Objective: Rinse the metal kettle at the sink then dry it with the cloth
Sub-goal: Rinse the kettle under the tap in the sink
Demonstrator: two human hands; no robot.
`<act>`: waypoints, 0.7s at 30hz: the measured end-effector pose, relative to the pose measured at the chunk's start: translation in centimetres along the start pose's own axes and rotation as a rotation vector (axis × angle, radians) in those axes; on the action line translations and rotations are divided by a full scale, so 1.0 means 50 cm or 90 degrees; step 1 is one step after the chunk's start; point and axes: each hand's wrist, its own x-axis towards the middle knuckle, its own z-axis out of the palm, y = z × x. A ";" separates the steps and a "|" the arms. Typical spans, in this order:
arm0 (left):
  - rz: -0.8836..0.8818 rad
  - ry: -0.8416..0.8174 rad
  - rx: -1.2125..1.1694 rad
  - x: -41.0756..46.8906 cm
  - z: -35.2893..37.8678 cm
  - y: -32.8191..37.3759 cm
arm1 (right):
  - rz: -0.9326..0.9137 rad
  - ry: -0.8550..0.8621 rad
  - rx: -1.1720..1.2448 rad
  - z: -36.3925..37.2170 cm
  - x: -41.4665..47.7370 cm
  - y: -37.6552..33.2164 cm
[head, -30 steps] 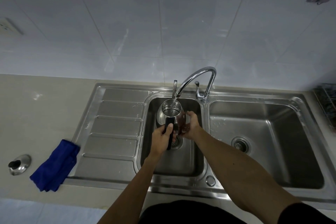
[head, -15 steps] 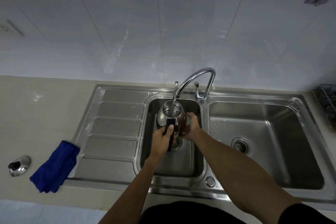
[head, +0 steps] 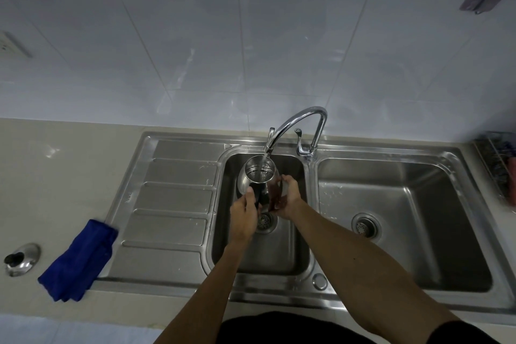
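The metal kettle (head: 255, 174) is held upright over the left sink basin (head: 282, 254), under the chrome tap (head: 296, 126). Water runs from the spout into its open top. My left hand (head: 244, 215) grips the kettle's black handle. My right hand (head: 287, 198) is wrapped against the kettle's right side. The blue cloth (head: 79, 260) lies folded on the counter, left of the drainboard. The kettle's lid (head: 21, 258) rests on the counter at the far left.
The right basin (head: 405, 204) holds only its drain. A ribbed drainboard (head: 173, 198) lies between the cloth and the left basin. A wire rack (head: 499, 162) stands at the far right edge. The tiled wall (head: 223, 50) rises behind the sink.
Both hands and the kettle stay almost still under the running tap; the kettle has tipped only slightly.
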 end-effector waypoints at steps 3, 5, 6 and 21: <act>0.015 0.051 0.019 0.013 0.004 -0.005 | -0.007 0.010 -0.005 0.004 -0.010 0.007; 0.027 0.080 0.044 0.025 0.005 -0.009 | -0.013 -0.008 -0.003 0.005 -0.020 0.010; 0.031 0.085 0.049 0.028 0.004 -0.010 | -0.019 -0.005 0.003 0.004 -0.018 0.011; 0.056 0.130 0.035 0.043 -0.002 -0.038 | -0.052 0.025 -0.029 0.003 0.010 0.015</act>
